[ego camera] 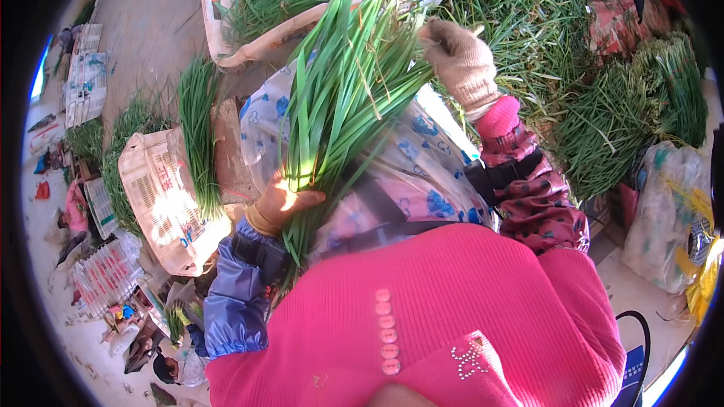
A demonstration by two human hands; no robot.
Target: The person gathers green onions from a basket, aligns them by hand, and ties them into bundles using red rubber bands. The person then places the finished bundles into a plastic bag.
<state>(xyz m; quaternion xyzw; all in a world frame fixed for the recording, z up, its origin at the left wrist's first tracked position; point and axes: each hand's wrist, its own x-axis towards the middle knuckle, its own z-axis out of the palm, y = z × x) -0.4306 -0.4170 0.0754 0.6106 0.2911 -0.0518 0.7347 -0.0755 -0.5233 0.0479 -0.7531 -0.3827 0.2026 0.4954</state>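
My left hand [278,203], in a tan glove, is closed around the lower part of a bunch of long, flat green leaves, which look like garlic chives [339,107]. The leaves fan away from me over my lap, and a few dry, yellowed strands lie among them. My right hand [458,59], in a beige knitted glove, is beside the right side of the bunch with its fingers curled. Whether it pinches a leaf is hidden. Beneath the bunch, a clear plastic apron with blue prints [432,181] covers my lap.
Ahead is a pale plastic crate [212,17] full of chives. A loose heap of leaves [526,28] spreads right of it. Left, a bundle [199,135] lies across another crate [150,192]. More bundles [628,107] and plastic bags [659,215] are at right. Other people [181,367] sit at far left.
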